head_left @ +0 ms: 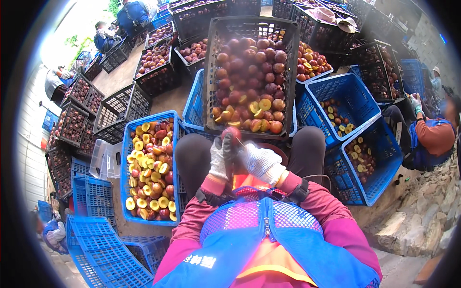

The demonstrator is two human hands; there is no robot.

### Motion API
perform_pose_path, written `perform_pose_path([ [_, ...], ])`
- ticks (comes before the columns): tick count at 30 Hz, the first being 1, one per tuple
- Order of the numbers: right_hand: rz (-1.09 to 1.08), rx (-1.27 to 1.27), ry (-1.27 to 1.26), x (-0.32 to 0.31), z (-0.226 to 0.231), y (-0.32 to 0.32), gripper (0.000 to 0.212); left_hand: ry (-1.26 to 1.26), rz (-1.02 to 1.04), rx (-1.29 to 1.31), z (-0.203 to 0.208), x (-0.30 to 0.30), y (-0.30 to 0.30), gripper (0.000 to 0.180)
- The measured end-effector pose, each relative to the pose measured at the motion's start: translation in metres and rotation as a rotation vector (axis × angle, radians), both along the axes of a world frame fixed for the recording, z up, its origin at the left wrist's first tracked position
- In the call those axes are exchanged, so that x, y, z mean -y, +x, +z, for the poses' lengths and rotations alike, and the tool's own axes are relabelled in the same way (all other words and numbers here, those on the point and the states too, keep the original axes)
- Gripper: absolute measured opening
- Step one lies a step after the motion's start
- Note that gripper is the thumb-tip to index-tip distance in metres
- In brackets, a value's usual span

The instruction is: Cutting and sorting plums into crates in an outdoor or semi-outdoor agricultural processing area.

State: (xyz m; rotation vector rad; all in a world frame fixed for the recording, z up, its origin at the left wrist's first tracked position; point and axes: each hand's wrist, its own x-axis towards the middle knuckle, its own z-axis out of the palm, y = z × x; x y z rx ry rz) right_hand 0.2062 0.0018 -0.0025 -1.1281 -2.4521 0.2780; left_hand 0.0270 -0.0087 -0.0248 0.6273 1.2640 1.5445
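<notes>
My left hand [220,156], in a grey-and-white glove, is closed around a red plum [232,134] between my knees. Against the plum, my right hand [261,162] in a white knit glove is closed on what looks like a small knife; only a thin sliver shows, and its handle is hidden. Just beyond both hands, a black crate [209,86] tilts toward me, holding whole dark plums [259,62] with several cut ones at its near end. Left of my knee stands a blue crate [126,163] full of halved plums [152,177] with yellow flesh.
Two blue crates [384,165] with some plum halves stand right of my knee. Blue crates [101,245] lie at the lower left. Black crates [117,108] of plums fill the back. A co-worker [434,137] sits at the right; other people are at the far left. Stones [403,230] edge the lower right.
</notes>
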Motion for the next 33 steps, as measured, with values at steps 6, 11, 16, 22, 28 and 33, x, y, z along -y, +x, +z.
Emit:
perform_pose_path([
  [6, -0.022, 0.003, -0.087, 0.013, 0.019, 0.007, 0.018, -0.215, -0.093, 0.498, 0.059, 0.015, 0.005, 0.045],
  [11, 0.006, 0.003, -0.035, 0.012, 0.022, 0.003, 0.017, -0.067, -0.051, -0.037, 0.031, 0.007, -0.007, 0.061],
  [16, 0.007, 0.038, 0.041, 0.009, 0.014, 0.003, 0.018, -0.113, -0.099, 0.002, 0.014, 0.001, -0.011, 0.064],
  [22, 0.026, 0.121, -0.147, 0.014, 0.03, 0.022, 0.053, -0.238, -0.002, 0.197, 0.001, 0.009, -0.026, 0.066],
  [28, 0.125, -0.61, -0.017, -0.04, 0.07, 0.023, 0.043, -0.116, -0.083, -0.019, 0.03, -0.002, -0.018, 0.071],
  [33, -0.011, -0.54, -0.652, -0.05, 0.065, -0.014, 0.037, -0.109, -0.108, 0.412, 0.031, -0.001, -0.011, 0.04],
])
